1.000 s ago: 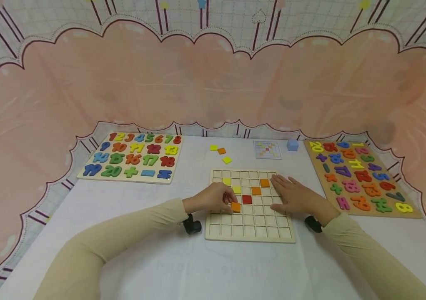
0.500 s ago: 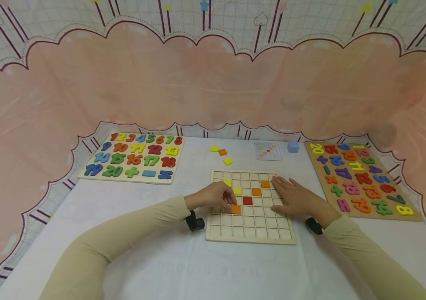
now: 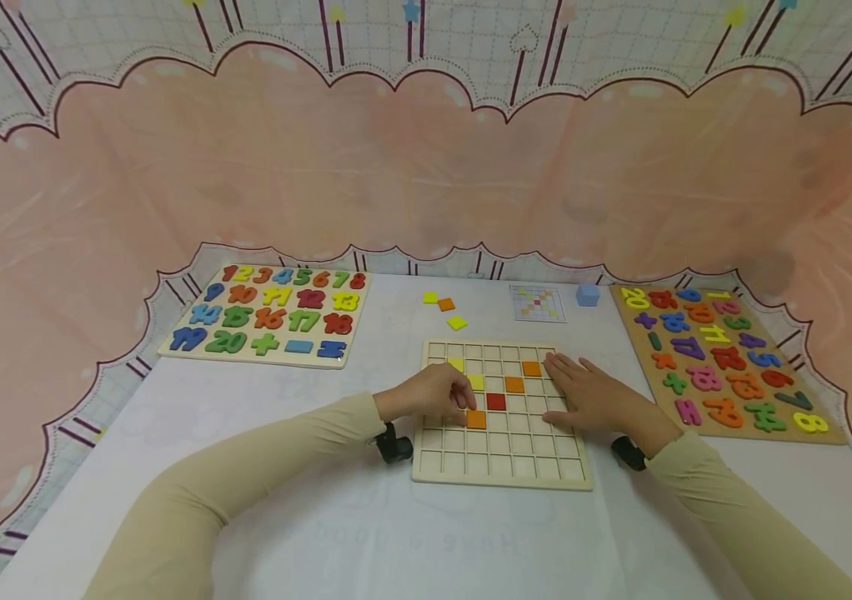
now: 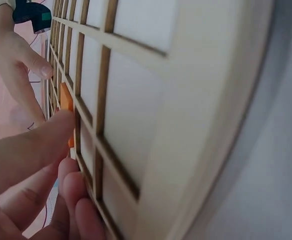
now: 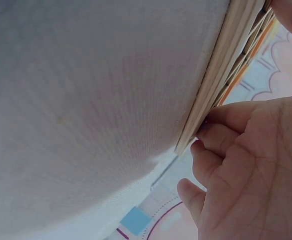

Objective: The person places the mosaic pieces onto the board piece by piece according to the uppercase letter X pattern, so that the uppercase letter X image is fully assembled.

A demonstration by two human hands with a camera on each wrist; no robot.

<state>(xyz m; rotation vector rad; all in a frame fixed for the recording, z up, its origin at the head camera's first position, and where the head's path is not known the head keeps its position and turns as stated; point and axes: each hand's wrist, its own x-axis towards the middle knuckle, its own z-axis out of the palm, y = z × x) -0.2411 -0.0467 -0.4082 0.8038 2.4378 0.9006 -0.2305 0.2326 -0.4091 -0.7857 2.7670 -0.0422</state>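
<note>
A square wooden grid board (image 3: pixel 501 467) lies on the white table. My left hand (image 3: pixel 433 395) reaches over its left side and pinches an orange tile (image 3: pixel 476 420) at a grid cell; the left wrist view shows the thumb (image 4: pixel 55 131) across that tile. Near it on the grid lie a red tile (image 3: pixel 496 402), two more orange tiles, one of them the middle orange tile (image 3: pixel 514 385), and two yellow tiles, one a yellow tile (image 3: pixel 476 382) partly behind my fingers. My right hand (image 3: pixel 597 398) rests with outstretched fingers along the board's right edge.
Behind the board lie two loose yellow tiles, one a near yellow tile (image 3: pixel 457 322), a loose orange tile (image 3: pixel 446 305), a pattern card (image 3: pixel 538 303) and a blue cube (image 3: pixel 587 295). Number puzzles stand on both sides, a left puzzle (image 3: pixel 321 364) and a right puzzle (image 3: pixel 624 329).
The orange tile in my left hand has shifted slightly down and right and now lies flatter over its cell. My right hand has stayed at the board's edge.
</note>
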